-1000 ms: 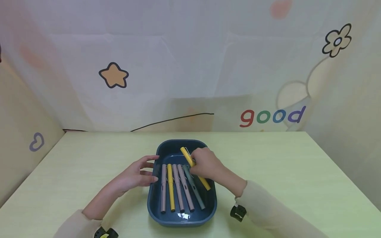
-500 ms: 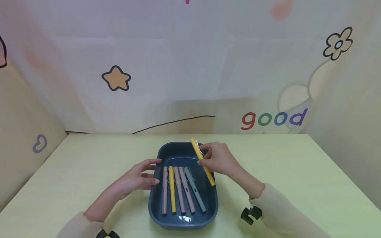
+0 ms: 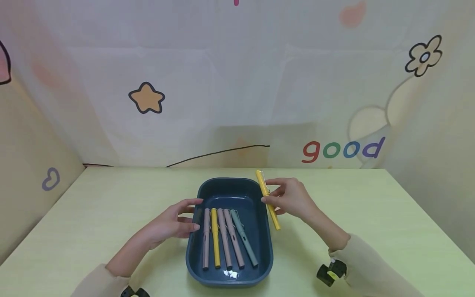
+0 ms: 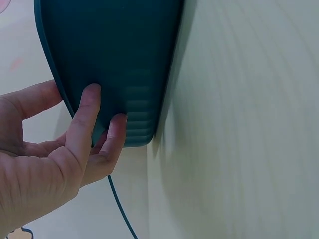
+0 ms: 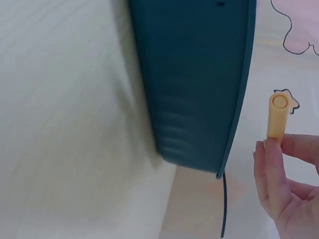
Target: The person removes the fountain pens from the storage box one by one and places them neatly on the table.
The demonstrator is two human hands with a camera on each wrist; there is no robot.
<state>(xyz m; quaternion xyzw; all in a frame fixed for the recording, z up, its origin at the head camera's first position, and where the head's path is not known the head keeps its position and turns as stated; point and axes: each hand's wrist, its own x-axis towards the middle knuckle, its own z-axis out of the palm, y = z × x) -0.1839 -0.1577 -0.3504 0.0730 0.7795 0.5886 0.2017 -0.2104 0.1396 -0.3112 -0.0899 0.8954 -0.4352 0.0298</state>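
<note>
My right hand (image 3: pixel 291 198) pinches a capped yellow pen (image 3: pixel 263 185) between thumb and fingers, just off the right rim of a dark blue tray (image 3: pixel 230 189). The pen slants, its clip end up and away from me; in the right wrist view the yellow pen (image 5: pixel 276 119) points one end at the camera. My left hand (image 3: pixel 167 222) touches the tray's left side with spread, relaxed fingers; the left wrist view has its fingertips (image 4: pixel 91 94) against the outer wall. Inside lie three mauve pens (image 3: pixel 206 239), another yellow pen (image 3: pixel 215 239) and a teal pen (image 3: pixel 245 239), side by side.
The tray stands on a pale yellow-green table (image 3: pixel 130 189). Behind the table's far edge rises a backdrop sheet (image 3: pixel 237 82) printed with a star (image 3: pixel 147 97) and coloured letters (image 3: pixel 343 150). Side panels stand to the left and right.
My right hand has lifted the yellow pen from the tray and carried it right, past the rim. The left hand stays at the tray's left side; the other pens lie as before.
</note>
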